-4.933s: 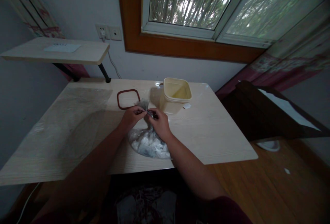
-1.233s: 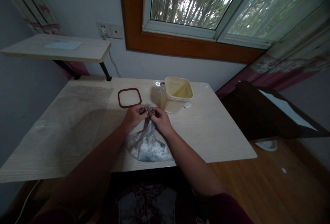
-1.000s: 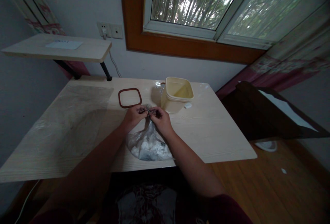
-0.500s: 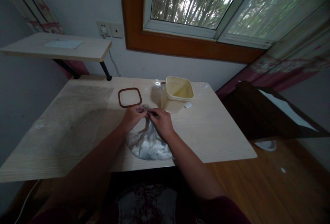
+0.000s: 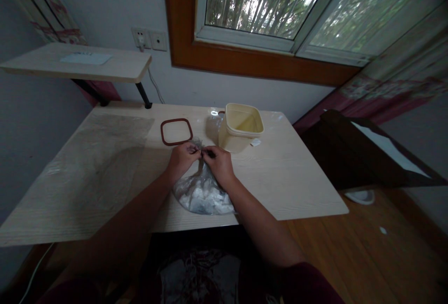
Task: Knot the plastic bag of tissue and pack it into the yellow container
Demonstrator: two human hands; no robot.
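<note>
Pale tabletop (image 5: 290,178) spreads rightward; your left hand (image 5: 181,160) and right hand (image 5: 221,165) pinch a white-filled bag (image 5: 205,196) near the front edge (image 5: 304,217).

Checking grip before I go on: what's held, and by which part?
A clear plastic bag: the left hand and right hand both pinch its gathered neck.

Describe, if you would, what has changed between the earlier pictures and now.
Very little: a smaller tuft of the bag shows above the fingers than in the earliest picture. Nothing was newly taken hold of or let go; the left hand and right hand pinch its neck throughout. The tub and red ring stayed put.
</note>
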